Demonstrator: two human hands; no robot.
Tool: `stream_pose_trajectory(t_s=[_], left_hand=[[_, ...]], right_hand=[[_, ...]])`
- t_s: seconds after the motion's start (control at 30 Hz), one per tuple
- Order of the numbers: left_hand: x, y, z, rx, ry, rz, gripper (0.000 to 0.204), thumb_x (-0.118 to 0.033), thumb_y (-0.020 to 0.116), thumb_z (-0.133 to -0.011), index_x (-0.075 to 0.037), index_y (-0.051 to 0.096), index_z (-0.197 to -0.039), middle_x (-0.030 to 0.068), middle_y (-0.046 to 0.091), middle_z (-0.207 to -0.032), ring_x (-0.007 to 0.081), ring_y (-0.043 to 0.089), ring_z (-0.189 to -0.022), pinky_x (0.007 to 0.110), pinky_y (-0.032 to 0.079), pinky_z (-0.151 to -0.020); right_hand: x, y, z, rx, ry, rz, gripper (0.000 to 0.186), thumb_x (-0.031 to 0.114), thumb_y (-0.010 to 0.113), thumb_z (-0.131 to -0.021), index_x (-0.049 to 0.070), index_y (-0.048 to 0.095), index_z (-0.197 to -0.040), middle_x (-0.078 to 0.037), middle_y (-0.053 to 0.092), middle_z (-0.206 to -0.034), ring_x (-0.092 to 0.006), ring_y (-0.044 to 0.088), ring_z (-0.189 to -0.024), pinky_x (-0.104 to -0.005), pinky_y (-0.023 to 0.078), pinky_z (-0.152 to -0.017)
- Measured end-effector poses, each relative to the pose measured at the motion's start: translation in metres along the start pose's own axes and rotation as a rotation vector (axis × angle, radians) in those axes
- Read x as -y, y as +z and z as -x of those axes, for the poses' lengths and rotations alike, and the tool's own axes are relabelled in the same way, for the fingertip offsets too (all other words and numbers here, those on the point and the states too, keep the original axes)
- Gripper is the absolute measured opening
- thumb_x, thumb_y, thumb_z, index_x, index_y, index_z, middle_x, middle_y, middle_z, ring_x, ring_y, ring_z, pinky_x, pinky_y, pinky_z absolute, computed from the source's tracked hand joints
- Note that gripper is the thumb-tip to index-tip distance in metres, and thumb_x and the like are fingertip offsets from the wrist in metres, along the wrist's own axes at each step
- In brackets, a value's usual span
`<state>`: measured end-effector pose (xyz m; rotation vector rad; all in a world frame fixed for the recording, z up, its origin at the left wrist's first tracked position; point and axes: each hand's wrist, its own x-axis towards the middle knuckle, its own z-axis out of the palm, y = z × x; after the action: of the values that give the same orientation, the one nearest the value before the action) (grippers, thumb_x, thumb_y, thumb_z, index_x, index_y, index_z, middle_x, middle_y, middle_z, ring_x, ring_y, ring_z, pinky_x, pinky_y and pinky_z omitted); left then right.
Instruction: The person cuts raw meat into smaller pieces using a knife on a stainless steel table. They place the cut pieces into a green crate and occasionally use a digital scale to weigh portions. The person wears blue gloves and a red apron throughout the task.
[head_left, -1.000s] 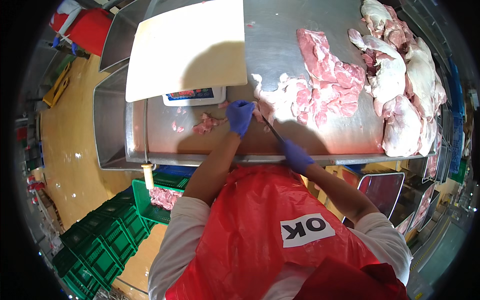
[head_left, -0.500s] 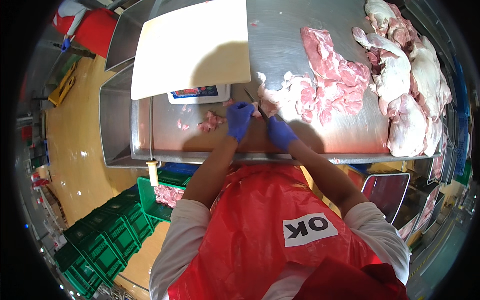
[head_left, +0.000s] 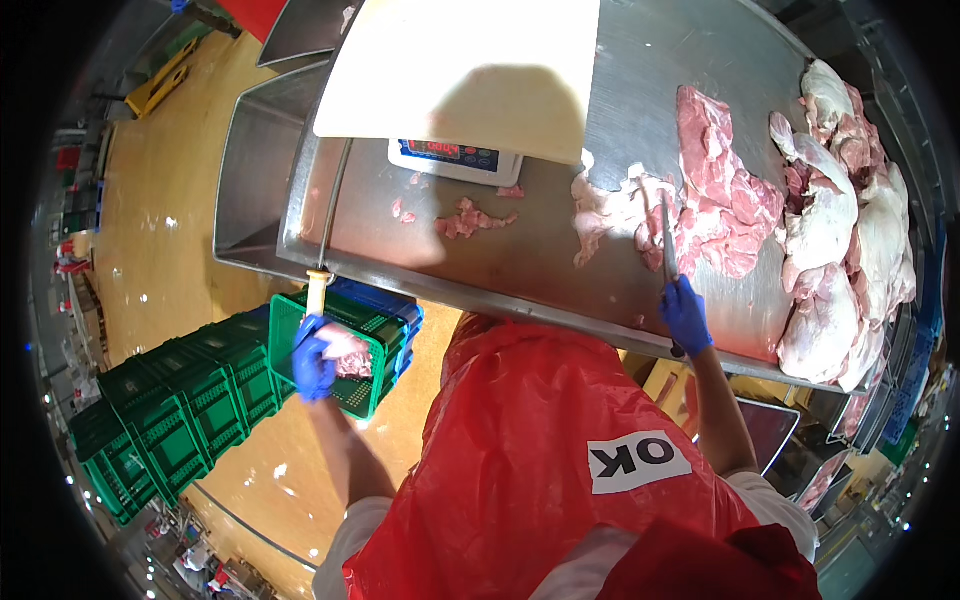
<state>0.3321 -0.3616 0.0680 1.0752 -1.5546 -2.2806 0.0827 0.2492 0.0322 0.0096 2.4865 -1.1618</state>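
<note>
Nearest the body, a glossy red plastic apron point(head_left: 560, 470) with a white patch fills the lower middle. Everything else is placed against the stainless steel table point(head_left: 560, 270), whose near edge runs just beyond the apron.

Below that edge at the table's left corner, the left hand point(head_left: 312, 358), in a blue glove, is curled around a pale pink piece of raw meat point(head_left: 350, 352) over a green plastic lattice crate point(head_left: 345, 350), which sits on a blue crate; more green crates point(head_left: 170, 420) are stacked further left on the yellow floor. A slim sharpening steel with a cream handle point(head_left: 322, 262) hangs over the table's left edge just above that hand.

At the near edge to the right, the blue-gloved right hand point(head_left: 686, 312) is closed around the handle of a narrow-bladed knife point(head_left: 667, 240), the blade pointing away into a heap of pink trimmed meat point(head_left: 715, 205).

Mid-table lie small meat scraps point(head_left: 465, 215). Behind them sits a flat scale with a blue panel point(head_left: 455, 158), partly under a large cream cutting board point(head_left: 470, 70). At the table's right end, pale skin-on poultry pieces point(head_left: 850, 230) are heaped.
</note>
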Motion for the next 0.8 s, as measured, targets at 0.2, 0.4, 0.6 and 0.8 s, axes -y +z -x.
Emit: stream_pose_trajectory(t_s=[0.2,0.4,0.6,0.8], left_hand=[[0.000,-0.258,0.053,-0.391,-0.296,-2.113,0.032,-0.036,0.060,-0.084,-0.012,0.068,-0.104,0.0135,0.067,-0.086,0.0296,0.066,-0.081,0.037,0.056,-0.075],[0.010,0.148,-0.030,0.342,0.071,-0.776,0.035,-0.005,0.062,-0.085,-0.001,0.064,-0.119,0.0126,0.068,-0.106,0.0162,0.064,-0.093,0.029,0.051,-0.085],[0.113,0.437,-0.037,0.879,0.960,-0.919,0.027,-0.014,0.064,-0.084,-0.006,0.064,-0.109,0.0161,0.065,-0.093,0.0315,0.066,-0.079,0.041,0.053,-0.072],[0.188,0.538,-0.072,0.706,1.112,-1.119,0.046,-0.021,0.067,-0.078,0.001,0.056,-0.117,0.0176,0.059,-0.106,0.0365,0.055,-0.102,0.050,0.043,-0.092]], right_hand=[[-0.020,-0.020,-0.046,-0.184,0.108,-0.381,0.018,0.022,0.049,-0.103,0.009,0.050,-0.091,0.000,0.053,-0.066,-0.0080,0.051,-0.053,-0.0244,0.042,-0.047],[-0.014,-0.041,-0.061,-0.395,0.040,-0.425,0.017,0.025,0.051,-0.102,0.008,0.054,-0.097,-0.001,0.055,-0.066,-0.0085,0.054,-0.054,-0.0253,0.044,-0.047],[0.018,-0.024,-0.034,-0.475,0.021,-0.491,0.020,0.024,0.051,-0.102,0.006,0.055,-0.093,-0.001,0.057,-0.065,-0.0081,0.054,-0.055,-0.0255,0.044,-0.049],[0.019,-0.020,0.060,-0.616,0.101,-0.308,0.021,0.024,0.050,-0.102,0.005,0.053,-0.095,-0.005,0.058,-0.063,-0.0116,0.054,-0.054,-0.0297,0.046,-0.051]])
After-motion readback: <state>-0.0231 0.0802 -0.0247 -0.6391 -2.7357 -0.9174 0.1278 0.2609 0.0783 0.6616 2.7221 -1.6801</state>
